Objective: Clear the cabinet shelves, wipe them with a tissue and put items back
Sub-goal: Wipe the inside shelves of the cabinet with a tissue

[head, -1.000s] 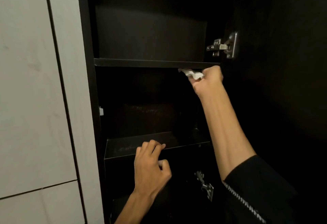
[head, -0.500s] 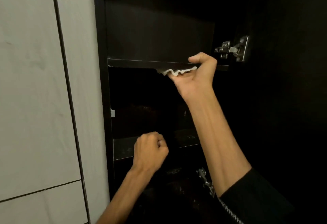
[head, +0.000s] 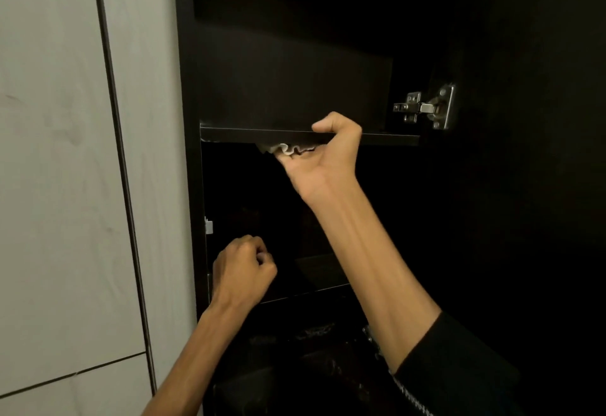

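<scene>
White tissue [head: 290,149] bunched under upper shelf [head: 249,135] front edge, R hand [head: 323,156] curled round it, thumb atop shelf. L hand [head: 244,271] fisted, holds nothing, near lower shelf [head: 314,279].

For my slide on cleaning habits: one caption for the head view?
Right hand presses a tissue under the upper shelf edge; left hand fisted below.
</scene>
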